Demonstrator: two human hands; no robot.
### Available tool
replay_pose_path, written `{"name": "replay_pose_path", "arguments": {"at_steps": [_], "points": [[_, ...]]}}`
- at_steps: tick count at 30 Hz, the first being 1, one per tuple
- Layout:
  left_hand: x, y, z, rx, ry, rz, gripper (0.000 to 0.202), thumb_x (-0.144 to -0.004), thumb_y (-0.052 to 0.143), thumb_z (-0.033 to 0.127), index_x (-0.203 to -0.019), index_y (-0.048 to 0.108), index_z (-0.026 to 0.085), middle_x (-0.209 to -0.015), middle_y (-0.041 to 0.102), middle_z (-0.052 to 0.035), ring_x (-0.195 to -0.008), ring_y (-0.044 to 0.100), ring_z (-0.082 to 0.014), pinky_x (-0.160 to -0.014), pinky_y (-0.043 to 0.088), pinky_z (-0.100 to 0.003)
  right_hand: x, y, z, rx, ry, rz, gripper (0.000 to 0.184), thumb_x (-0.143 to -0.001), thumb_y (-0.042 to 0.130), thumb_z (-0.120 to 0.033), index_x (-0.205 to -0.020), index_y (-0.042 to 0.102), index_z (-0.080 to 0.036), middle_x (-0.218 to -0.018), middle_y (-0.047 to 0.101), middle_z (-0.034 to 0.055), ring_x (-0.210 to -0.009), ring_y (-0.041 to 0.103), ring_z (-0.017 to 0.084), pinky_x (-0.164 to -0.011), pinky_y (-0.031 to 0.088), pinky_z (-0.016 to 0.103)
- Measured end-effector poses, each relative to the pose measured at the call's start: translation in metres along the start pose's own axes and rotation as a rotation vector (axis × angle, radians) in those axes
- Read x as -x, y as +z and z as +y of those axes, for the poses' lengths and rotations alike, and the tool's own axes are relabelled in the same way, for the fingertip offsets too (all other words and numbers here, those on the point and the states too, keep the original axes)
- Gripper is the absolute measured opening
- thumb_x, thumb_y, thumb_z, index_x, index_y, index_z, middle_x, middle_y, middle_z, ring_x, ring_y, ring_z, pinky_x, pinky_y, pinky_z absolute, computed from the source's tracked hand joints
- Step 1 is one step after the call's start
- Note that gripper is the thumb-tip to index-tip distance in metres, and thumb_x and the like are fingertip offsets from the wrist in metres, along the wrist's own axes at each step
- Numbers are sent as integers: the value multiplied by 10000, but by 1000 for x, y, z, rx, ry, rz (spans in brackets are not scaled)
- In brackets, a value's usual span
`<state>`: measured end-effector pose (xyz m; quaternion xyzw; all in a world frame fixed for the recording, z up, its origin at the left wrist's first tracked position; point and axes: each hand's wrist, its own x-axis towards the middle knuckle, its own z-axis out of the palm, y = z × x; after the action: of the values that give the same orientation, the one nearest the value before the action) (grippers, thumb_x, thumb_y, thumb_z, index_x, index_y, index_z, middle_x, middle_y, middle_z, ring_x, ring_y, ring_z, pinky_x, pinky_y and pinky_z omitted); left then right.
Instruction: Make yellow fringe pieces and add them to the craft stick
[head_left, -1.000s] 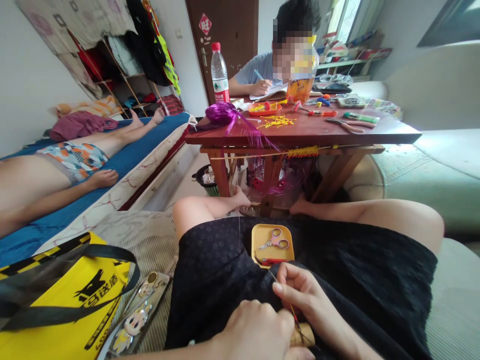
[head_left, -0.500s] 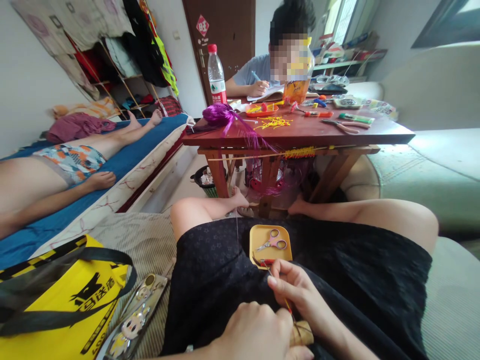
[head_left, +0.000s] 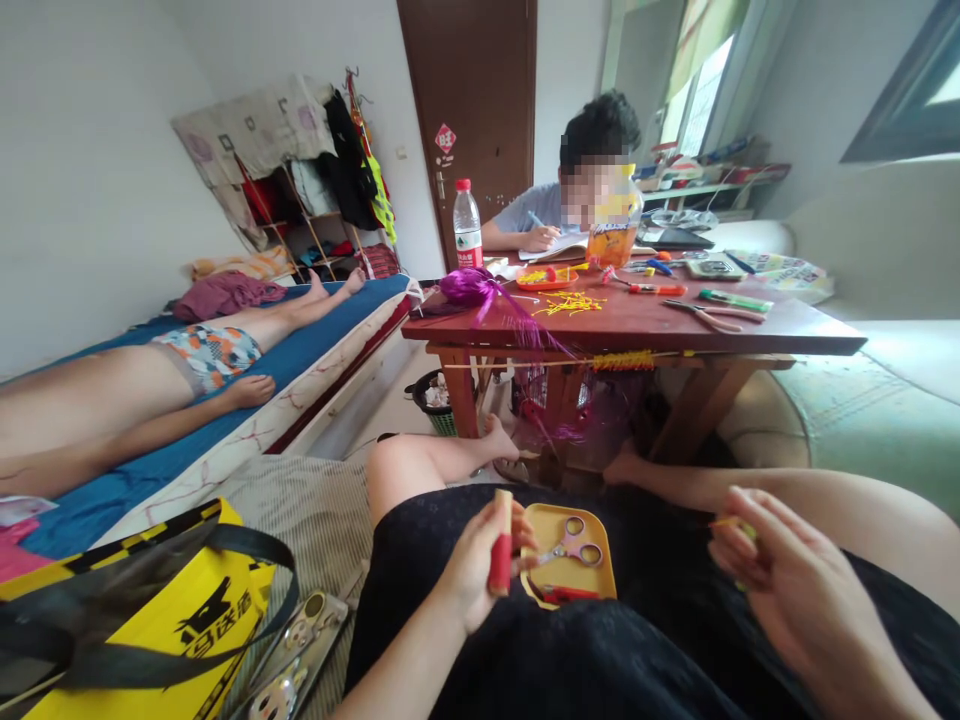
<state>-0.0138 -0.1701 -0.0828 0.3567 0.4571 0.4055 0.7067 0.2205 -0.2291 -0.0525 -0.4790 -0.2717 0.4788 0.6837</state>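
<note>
My left hand [head_left: 474,572] is wrapped round a short, thick tan-and-red stick [head_left: 500,550] held nearly upright over my lap. Beside it, a yellow tray [head_left: 609,525] rests on my black garment. Scissors [head_left: 579,545] with pinkish handles lie in the tray, along with a red-handled tool [head_left: 568,594] whose kind I cannot make out. Well to the right, above my thigh, my right hand [head_left: 787,565] is closed. A small yellow-and-orange piece [head_left: 744,530] shows between its fingers, mostly hidden by them.
Ahead stands a red-brown table [head_left: 517,322] bearing yellow strips [head_left: 570,303], purple fibre [head_left: 480,290], pliers [head_left: 705,314], a bottle [head_left: 466,230] and a jar [head_left: 613,240]. A person [head_left: 525,215] writes behind it. Another lies on the bed [head_left: 322,325]. A yellow bag [head_left: 150,640] is at left.
My hands were together low over my lap and have moved apart, the left up beside the tray, the right far out to the right. The view has tilted up, so the scene sits lower.
</note>
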Motion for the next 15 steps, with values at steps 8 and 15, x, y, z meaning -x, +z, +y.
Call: {"name": "replay_pose_path", "arguments": {"at_steps": [8,15], "points": [[-95,-17,-37,-99,-109,293,272,-842,508,283,-1075,524,144,-1059,562,-69,-876,572,-176,-733,494,-369,-17,-7,-2,1,-47,59,342,-701,704,-381,-566,469,-172,-452,347,-66,-379,294,20,-374,169,224],[-104,-23,-68,0,-265,344,290,-848,498,286,-1109,511,162,-1114,543,-78,-922,563,-188,-770,486,-388,-20,6,6,42,-94,113,385,-623,737,-440,-588,466,-169,-440,336,-82,-383,253,27,-360,183,164]]}}
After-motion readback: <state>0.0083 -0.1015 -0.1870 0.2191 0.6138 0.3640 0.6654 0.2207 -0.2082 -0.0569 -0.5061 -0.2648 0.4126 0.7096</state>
